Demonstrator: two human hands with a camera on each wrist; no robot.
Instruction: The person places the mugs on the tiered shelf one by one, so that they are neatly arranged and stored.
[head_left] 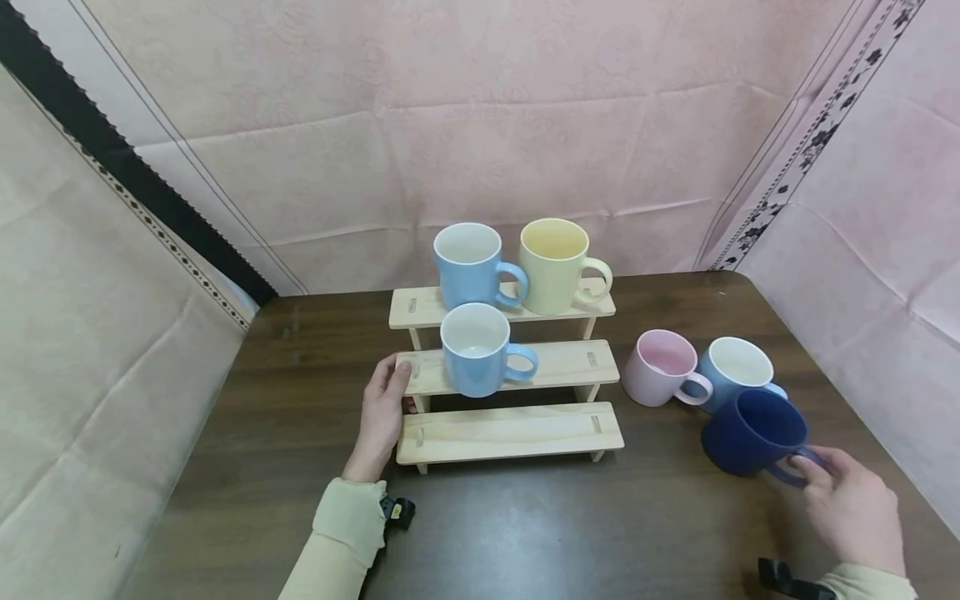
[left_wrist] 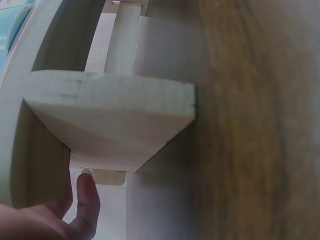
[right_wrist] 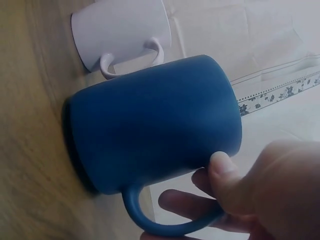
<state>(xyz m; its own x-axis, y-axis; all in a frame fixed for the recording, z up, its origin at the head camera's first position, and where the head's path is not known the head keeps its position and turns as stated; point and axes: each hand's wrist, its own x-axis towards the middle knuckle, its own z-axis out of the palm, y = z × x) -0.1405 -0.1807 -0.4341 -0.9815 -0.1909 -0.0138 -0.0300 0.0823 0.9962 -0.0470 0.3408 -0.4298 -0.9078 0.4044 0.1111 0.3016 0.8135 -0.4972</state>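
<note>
My right hand [head_left: 857, 507] grips the handle of a dark blue mug [head_left: 741, 440]; in the right wrist view the thumb lies near the rim and fingers pass through the handle. Whether the mug touches the table I cannot tell. My left hand [head_left: 382, 414] holds the left end of the middle step of a three-step wooden display stand [head_left: 517, 432], thumb on top. A finger [left_wrist: 88, 200] shows close to the wood in the left wrist view. One light blue mug [head_left: 474, 354] stands on the middle step; another blue mug [head_left: 467, 271] and a yellow mug [head_left: 551, 271] stand on the top one.
A pink mug [head_left: 651, 372] and a pale blue mug [head_left: 729, 364] stand on the brown table [head_left: 315, 433], right of the stand and just behind the dark blue mug. Pale cloth walls [head_left: 510, 133] enclose the back and both sides.
</note>
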